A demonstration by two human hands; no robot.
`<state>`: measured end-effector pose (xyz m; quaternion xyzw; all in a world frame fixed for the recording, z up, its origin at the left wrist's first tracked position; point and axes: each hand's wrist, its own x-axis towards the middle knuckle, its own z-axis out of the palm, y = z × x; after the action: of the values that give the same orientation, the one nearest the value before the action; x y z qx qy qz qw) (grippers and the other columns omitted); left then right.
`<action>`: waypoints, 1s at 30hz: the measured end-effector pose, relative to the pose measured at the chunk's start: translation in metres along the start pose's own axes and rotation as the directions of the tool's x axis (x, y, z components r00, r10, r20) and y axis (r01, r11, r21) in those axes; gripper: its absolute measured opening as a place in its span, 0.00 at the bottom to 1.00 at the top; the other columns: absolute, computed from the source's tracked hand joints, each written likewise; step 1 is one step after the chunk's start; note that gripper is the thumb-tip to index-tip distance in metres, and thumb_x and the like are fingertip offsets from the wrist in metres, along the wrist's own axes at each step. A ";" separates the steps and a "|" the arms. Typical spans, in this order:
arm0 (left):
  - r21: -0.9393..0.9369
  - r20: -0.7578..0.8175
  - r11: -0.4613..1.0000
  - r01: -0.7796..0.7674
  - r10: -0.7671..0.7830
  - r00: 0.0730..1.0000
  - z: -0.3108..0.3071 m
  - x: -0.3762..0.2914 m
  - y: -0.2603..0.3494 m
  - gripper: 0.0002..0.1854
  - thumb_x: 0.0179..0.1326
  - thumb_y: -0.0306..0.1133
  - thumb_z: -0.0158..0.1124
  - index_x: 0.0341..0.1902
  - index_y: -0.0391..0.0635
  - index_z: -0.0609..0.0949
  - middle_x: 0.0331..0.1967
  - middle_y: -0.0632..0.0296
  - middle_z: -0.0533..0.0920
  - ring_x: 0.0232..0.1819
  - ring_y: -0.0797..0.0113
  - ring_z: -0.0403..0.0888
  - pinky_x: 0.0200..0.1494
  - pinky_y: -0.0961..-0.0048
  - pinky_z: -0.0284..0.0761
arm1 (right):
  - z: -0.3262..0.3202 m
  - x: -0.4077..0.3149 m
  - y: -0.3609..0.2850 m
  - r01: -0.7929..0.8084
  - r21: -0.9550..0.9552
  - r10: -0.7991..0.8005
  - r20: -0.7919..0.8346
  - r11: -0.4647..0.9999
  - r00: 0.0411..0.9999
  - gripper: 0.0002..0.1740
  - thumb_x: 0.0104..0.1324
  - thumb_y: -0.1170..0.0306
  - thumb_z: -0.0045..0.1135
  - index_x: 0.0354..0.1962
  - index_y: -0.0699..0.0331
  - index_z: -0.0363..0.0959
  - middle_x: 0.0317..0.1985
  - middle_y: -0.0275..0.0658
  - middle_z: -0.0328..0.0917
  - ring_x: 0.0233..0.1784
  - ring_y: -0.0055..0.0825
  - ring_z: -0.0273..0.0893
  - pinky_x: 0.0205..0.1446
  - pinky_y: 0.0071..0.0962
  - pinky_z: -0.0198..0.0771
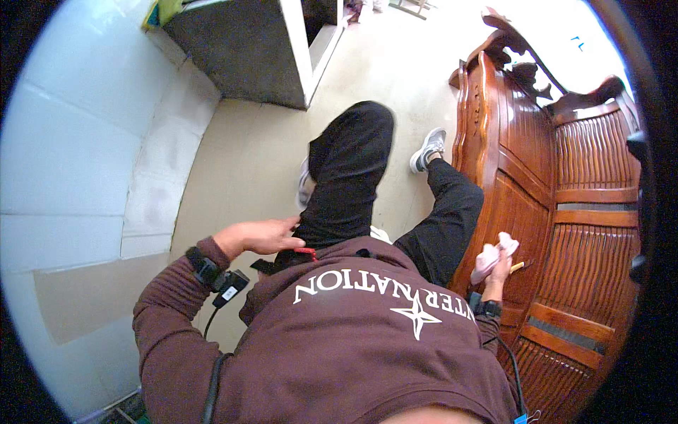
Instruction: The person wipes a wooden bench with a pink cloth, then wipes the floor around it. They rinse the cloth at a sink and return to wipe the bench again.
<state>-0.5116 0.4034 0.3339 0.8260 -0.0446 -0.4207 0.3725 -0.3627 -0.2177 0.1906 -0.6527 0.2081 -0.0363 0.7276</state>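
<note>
My left hand [265, 236] rests at my left hip and upper thigh, against black trousers [344, 175]. Its fingers are extended and nothing shows in its grasp. Just by its thumb, a small red item [305, 251] sits at the waist, partly under the brown sweatshirt [360, 339]. On the right, a crumpled pale pink cloth [486, 261] is held in my right hand [498, 276], over the seat of a carved wooden bench [522, 212]. Beside that hand lies a thin tool with a pale yellow handle [517, 267]; its far end is too small to make out.
A dark-sided cabinet with a white edge [249, 53] stands ahead on the left. Pale wall tiles [79, 169] run down the left side. The bench's slatted back [593, 254] bounds the right. A cable [209, 323] hangs from the black wrist device [230, 286].
</note>
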 end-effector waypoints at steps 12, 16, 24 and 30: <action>-0.170 -0.204 0.952 -0.255 0.219 0.954 -0.080 0.064 0.102 0.21 0.67 0.36 0.52 0.61 0.40 0.68 0.47 0.56 0.78 0.51 0.68 0.74 0.55 0.73 0.69 | 0.239 -0.024 -0.136 -0.286 0.379 -0.067 0.695 0.880 0.716 0.31 0.69 0.56 0.44 0.63 0.63 0.53 0.49 0.41 0.67 0.52 0.32 0.68 0.54 0.35 0.68; -0.809 -0.216 0.525 -0.264 0.153 0.964 -0.073 0.135 0.115 0.36 0.65 0.61 0.45 0.67 0.46 0.62 0.59 0.56 0.71 0.57 0.65 0.72 0.60 0.64 0.67 | 0.321 -0.050 -0.137 -0.244 0.063 0.090 0.817 0.968 0.569 0.35 0.67 0.60 0.48 0.67 0.61 0.48 0.60 0.42 0.63 0.63 0.33 0.62 0.65 0.39 0.60; -0.661 -0.701 0.063 -0.748 0.306 0.644 -0.124 0.151 0.035 0.26 0.66 0.43 0.51 0.63 0.42 0.66 0.59 0.57 0.71 0.58 0.64 0.72 0.62 0.66 0.70 | 0.360 -0.013 -0.096 0.621 -0.180 -0.038 0.946 0.763 0.321 0.36 0.59 0.70 0.58 0.63 0.64 0.54 0.64 0.46 0.58 0.70 0.37 0.51 0.73 0.33 0.44; -0.633 -0.693 0.075 -0.771 -0.501 0.519 -0.123 0.019 -0.161 0.23 0.69 0.40 0.46 0.62 0.40 0.66 0.59 0.52 0.72 0.59 0.58 0.72 0.61 0.55 0.71 | 0.261 0.119 -0.071 0.805 -0.587 -0.214 0.778 0.089 0.591 0.21 0.61 0.68 0.56 0.52 0.63 0.71 0.59 0.47 0.65 0.65 0.41 0.58 0.69 0.36 0.51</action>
<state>-0.4485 0.5832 0.2616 0.4067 0.3337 0.1726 0.8328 -0.1475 -0.0224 0.2444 -0.9479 -0.2668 -0.0055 0.1742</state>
